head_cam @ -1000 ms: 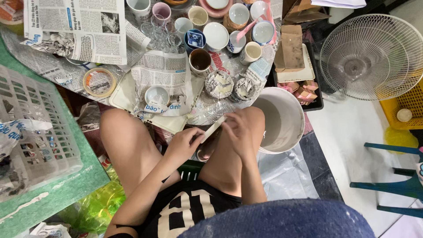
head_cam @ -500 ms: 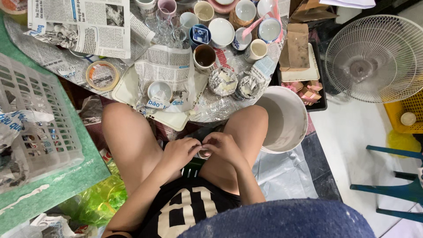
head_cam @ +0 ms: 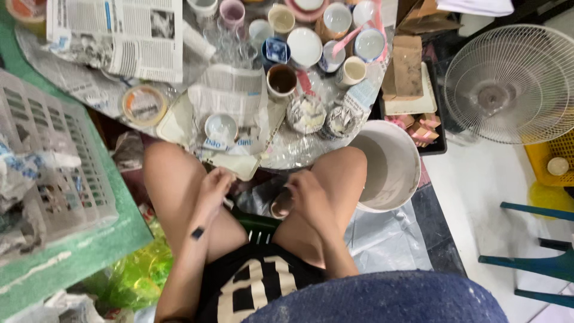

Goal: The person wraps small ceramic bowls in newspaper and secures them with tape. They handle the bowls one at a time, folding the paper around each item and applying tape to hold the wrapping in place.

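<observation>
I sit with both knees up in front of a low table. My right hand [head_cam: 308, 197] is between my knees, fingers wrapped on a small brownish cup [head_cam: 279, 207] whose rim shows at its left side. My left hand [head_cam: 215, 184] rests apart from it on my left thigh, fingers curled, close to the corner of a white tray [head_cam: 239, 164]. The view is blurred, so whether the left hand holds anything is unclear. A small dark patch [head_cam: 197, 232] sits on my left forearm.
The newspaper-covered table [head_cam: 119, 48] holds several cups and bowls, a small white bowl [head_cam: 220, 127], two foil-wrapped lumps [head_cam: 306, 113] and a tape roll [head_cam: 143, 104]. A white bucket [head_cam: 391, 179] stands by my right knee. A floor fan [head_cam: 514, 84], white basket [head_cam: 54, 161] and blue chair [head_cam: 538, 263] surround me.
The hands first held a white flat strip at the cup, then met over it. Now the left hand has drawn away to the left thigh; the strip is out of sight.
</observation>
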